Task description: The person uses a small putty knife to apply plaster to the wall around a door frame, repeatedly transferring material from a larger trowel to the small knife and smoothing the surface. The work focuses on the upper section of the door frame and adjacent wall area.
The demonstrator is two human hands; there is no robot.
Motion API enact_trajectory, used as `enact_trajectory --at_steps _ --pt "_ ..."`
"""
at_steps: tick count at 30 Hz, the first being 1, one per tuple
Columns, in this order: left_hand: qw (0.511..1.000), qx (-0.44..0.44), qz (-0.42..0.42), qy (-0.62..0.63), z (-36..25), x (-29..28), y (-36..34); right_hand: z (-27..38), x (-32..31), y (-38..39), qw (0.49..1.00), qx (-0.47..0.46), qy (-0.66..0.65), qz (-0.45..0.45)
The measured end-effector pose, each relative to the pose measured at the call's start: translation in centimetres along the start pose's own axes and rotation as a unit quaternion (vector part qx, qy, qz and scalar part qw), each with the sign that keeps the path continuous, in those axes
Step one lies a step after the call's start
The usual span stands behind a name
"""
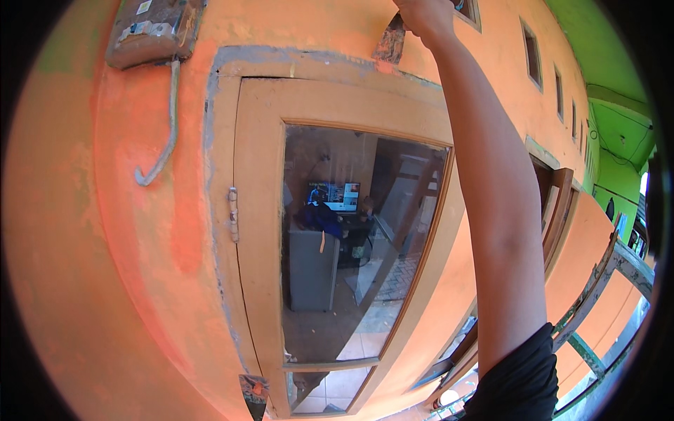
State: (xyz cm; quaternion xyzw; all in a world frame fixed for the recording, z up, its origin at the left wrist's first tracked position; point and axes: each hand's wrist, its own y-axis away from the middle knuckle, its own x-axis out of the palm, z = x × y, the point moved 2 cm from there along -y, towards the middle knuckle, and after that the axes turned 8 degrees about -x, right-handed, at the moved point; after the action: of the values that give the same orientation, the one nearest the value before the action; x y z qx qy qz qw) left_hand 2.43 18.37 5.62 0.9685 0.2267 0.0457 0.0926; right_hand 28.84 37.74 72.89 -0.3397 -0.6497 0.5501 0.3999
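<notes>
My right arm reaches up, and my right hand (428, 17) is closed at the top edge of the picture. From it a paint-stained putty knife (390, 41) points down, its blade against or close to the orange wall just above the door frame. The handle is covered by my fingers. A second putty knife (254, 393), smeared with orange, stands blade up at the bottom edge by the door's lower left corner. Whatever supports it lies outside the picture; my left hand does not show. Grey filler (295, 57) runs along the top of the brown door frame (228, 105).
The glass-paned door (260, 140) is closed, with a lit screen behind the glass. A meter box (154, 31) with a grey pipe (172, 119) hangs at upper left. At right stand a worn ladder-like frame (590, 295) and a window (554, 203). A white bucket (447, 398) sits low down.
</notes>
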Motion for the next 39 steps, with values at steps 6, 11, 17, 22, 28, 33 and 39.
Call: enact_trajectory --at_steps 6,11,17,22,28,33,39 --pt "1.0 -0.024 -0.005 0.004 1.1 -0.4 -0.6 2.3 -2.7 -0.5 0.999 0.035 -0.014 0.007" --pt "1.0 -0.025 0.009 0.012 0.1 -0.2 -0.3 1.6 -1.9 0.2 0.996 0.048 0.022 0.071" --pt "0.998 -0.04 0.023 0.034 -0.8 0.1 0.0 -0.2 0.7 -0.6 0.995 0.017 0.056 0.081" --pt "0.999 -0.035 0.001 0.016 -0.8 -0.1 0.1 0.1 1.6 -0.4 0.991 0.061 0.006 0.119" --pt "0.999 -0.036 -0.007 0.018 -0.7 0.0 0.1 -0.7 2.9 -1.1 0.991 0.053 0.029 0.117" --pt "0.998 -0.042 0.001 0.036 -0.7 0.3 0.2 -1.1 3.2 -1.7 0.996 0.042 0.032 0.066" --pt "0.999 -0.04 -0.012 0.025 -0.4 0.2 0.5 1.9 -0.6 -2.2 0.998 0.066 -0.008 0.019"
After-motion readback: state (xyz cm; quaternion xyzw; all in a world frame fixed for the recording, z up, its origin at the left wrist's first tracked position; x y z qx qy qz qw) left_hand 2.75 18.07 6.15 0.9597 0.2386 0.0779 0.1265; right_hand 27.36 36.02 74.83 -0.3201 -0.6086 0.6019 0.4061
